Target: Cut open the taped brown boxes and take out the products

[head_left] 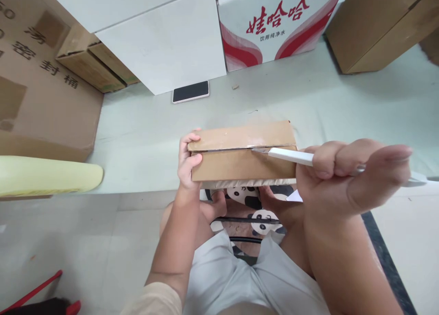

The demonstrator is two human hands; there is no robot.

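A small brown cardboard box [240, 166] lies at the front edge of the pale green covered surface, its seam running lengthwise along the top. My left hand [188, 162] grips the box's left end, fingers on the far part and thumb on the near part. In my right hand [350, 173] is a white-handled utility knife [291, 155], with my fingers wrapped round its handle. The blade tip meets the seam near the middle of the box, where a narrow gap shows to the left of it. Part of the handle is hidden by my fingers.
A phone [191, 92] lies beyond the box, before a white carton [164, 45] and a red-and-white printed carton [274, 29]. Brown cartons stand at the left [44, 104] and far right [373, 36]. A pale yellow roll [48, 175] lies at the left edge.
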